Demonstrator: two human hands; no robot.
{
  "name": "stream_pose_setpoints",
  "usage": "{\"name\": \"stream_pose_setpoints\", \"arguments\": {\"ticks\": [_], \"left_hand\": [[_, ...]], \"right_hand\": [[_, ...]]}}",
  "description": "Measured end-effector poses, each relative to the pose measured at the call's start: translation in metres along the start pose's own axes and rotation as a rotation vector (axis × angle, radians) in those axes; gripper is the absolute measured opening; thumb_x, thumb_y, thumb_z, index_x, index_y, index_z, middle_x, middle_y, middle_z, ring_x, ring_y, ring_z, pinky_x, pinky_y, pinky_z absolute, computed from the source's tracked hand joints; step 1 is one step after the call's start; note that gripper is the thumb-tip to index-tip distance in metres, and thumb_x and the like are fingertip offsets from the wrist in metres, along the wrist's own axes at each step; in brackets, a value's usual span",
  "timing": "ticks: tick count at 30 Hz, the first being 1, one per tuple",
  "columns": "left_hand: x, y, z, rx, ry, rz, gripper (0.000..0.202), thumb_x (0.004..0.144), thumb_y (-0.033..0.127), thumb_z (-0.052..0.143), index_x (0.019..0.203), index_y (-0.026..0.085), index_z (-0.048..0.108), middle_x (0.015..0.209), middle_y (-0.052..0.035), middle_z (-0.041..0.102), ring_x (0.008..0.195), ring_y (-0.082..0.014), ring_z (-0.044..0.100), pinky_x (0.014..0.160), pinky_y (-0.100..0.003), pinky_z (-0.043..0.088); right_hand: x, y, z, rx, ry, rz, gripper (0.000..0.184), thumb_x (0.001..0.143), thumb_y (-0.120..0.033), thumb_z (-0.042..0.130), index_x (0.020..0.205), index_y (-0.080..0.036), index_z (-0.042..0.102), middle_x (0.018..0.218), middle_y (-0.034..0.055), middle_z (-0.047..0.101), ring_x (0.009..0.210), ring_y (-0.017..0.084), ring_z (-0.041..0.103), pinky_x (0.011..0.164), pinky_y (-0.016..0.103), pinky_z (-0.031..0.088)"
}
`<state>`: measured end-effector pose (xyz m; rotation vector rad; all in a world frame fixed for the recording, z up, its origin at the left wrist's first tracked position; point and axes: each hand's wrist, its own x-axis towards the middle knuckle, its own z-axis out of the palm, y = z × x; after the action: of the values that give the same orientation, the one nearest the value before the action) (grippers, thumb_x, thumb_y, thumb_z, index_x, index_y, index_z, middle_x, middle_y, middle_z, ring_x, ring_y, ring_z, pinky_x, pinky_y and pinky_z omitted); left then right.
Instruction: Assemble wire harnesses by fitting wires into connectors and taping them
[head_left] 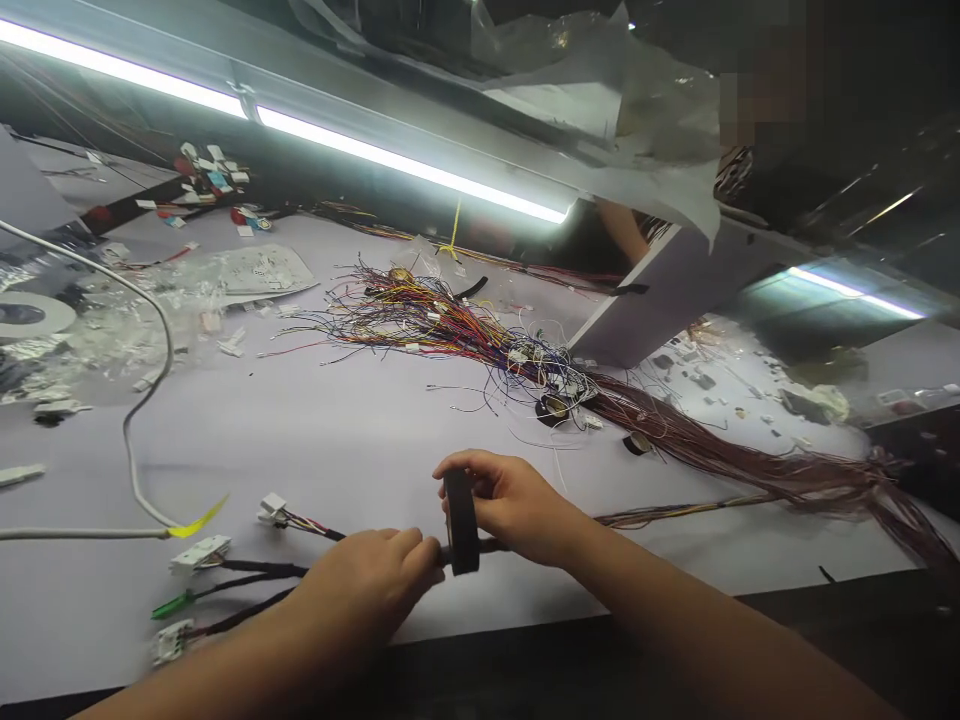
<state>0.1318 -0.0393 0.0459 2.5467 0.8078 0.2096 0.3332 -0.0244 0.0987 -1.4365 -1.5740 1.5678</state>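
Note:
My right hand (517, 505) is closed around a roll of black tape (460, 522), held upright on its edge near the front of the white table (360, 440). My left hand (367, 585) is closed on a black-wrapped wire harness (255, 570) just left of the roll, fingertips touching the tape. The harness runs left and splits into branches ending in white connectors (199, 553) and a green one (169, 605). To the right, the harness continues as a thin bundle (675, 512) toward the table's right side.
A big tangle of coloured loose wires (465, 335) lies mid-table, trailing right as a brown bundle (750, 455). A grey cable (150, 400) with yellow tag curves at left. Small parts and plastic bags clutter the far left. A white box (660, 290) and another person's arm (622, 230) are behind.

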Motion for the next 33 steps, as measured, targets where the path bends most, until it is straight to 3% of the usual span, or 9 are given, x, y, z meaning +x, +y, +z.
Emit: {"name": "stream_pose_setpoints", "arguments": {"ticks": [5,8,11,15,18,20,23,28,33], "left_hand": [[0.024,-0.019,-0.025,-0.449,-0.144,-0.178,0.040,0.098,0.041,0.031,0.086,0.020,0.063,0.078,-0.0009,0.066,0.070,-0.0166,0.058,0.064,-0.027,0.042],[0.032,-0.020,-0.036,-0.551,-0.214,-0.266,0.045,0.096,0.046,0.029,0.079,0.018,0.062,0.075,-0.0010,0.063,0.069,-0.0162,0.055,0.063,-0.027,0.042],[0.030,-0.014,-0.036,-0.517,-0.237,-0.274,0.043,0.095,0.047,0.032,0.082,0.019,0.063,0.076,-0.0020,0.065,0.069,-0.0169,0.057,0.062,-0.027,0.040],[0.020,0.003,-0.025,-0.332,-0.229,-0.296,0.028,0.082,0.048,0.059,0.089,0.022,0.065,0.073,-0.0024,0.068,0.063,-0.0190,0.059,0.053,-0.026,0.034],[0.012,0.015,-0.020,-0.213,-0.168,-0.295,0.016,0.084,0.037,0.057,0.085,0.023,0.064,0.071,-0.0022,0.069,0.062,-0.0203,0.062,0.054,-0.028,0.036],[0.006,0.020,-0.020,-0.209,-0.138,-0.226,0.016,0.088,0.033,0.051,0.088,0.024,0.064,0.075,-0.0025,0.070,0.066,-0.0212,0.064,0.058,-0.029,0.040],[-0.005,0.022,-0.019,-0.245,-0.120,-0.111,0.019,0.092,0.026,0.044,0.100,0.025,0.061,0.089,-0.0036,0.072,0.077,-0.0217,0.066,0.067,-0.031,0.045],[-0.011,0.016,-0.015,-0.252,-0.065,-0.103,0.022,0.092,0.025,0.042,0.100,0.023,0.063,0.088,-0.0058,0.071,0.076,-0.0211,0.065,0.069,-0.031,0.047],[0.001,0.004,-0.016,-0.317,-0.053,-0.191,0.025,0.093,0.030,0.040,0.093,0.024,0.064,0.081,-0.0034,0.071,0.071,-0.0202,0.064,0.064,-0.028,0.046]], "right_hand": [[-0.038,0.032,0.028,-0.631,0.121,-0.532,0.030,0.093,-0.018,0.049,0.114,-0.033,0.065,0.107,0.0038,0.066,0.099,0.018,0.062,0.088,0.033,0.052],[-0.059,0.058,0.028,-0.741,0.010,-0.703,0.030,0.092,-0.020,0.053,0.119,-0.028,0.063,0.122,0.0083,0.063,0.121,0.025,0.054,0.101,0.039,0.046],[-0.065,0.056,0.001,-0.660,0.002,-0.739,0.037,0.091,-0.016,0.053,0.125,-0.028,0.058,0.132,0.0089,0.058,0.119,0.021,0.056,0.098,0.035,0.049],[-0.034,0.025,-0.044,-0.589,0.186,-0.354,0.039,0.087,-0.010,0.049,0.119,-0.026,0.062,0.112,0.0075,0.066,0.099,0.019,0.063,0.089,0.036,0.051],[0.001,0.014,-0.051,-0.563,-0.331,0.129,0.045,0.081,-0.018,0.062,0.125,-0.028,0.057,0.092,0.0023,0.070,0.077,0.016,0.066,0.076,0.032,0.052],[0.017,0.017,-0.040,-0.352,-0.726,0.398,0.049,0.084,-0.027,0.062,0.131,-0.028,0.050,0.078,-0.0010,0.069,0.064,0.014,0.065,0.068,0.029,0.052],[0.025,0.028,-0.018,0.012,-0.925,0.528,0.039,0.089,-0.037,0.058,0.125,-0.024,0.051,0.070,-0.0029,0.066,0.056,0.012,0.064,0.063,0.025,0.050],[0.027,0.034,0.000,0.306,-0.446,0.397,0.017,0.083,-0.033,0.065,0.088,-0.017,0.062,0.064,-0.0051,0.057,0.056,0.007,0.054,0.059,0.020,0.042],[0.011,0.013,0.003,0.025,-0.139,0.022,0.012,0.082,-0.027,0.062,0.089,-0.018,0.065,0.076,-0.0018,0.061,0.069,0.012,0.056,0.065,0.024,0.044]]}}
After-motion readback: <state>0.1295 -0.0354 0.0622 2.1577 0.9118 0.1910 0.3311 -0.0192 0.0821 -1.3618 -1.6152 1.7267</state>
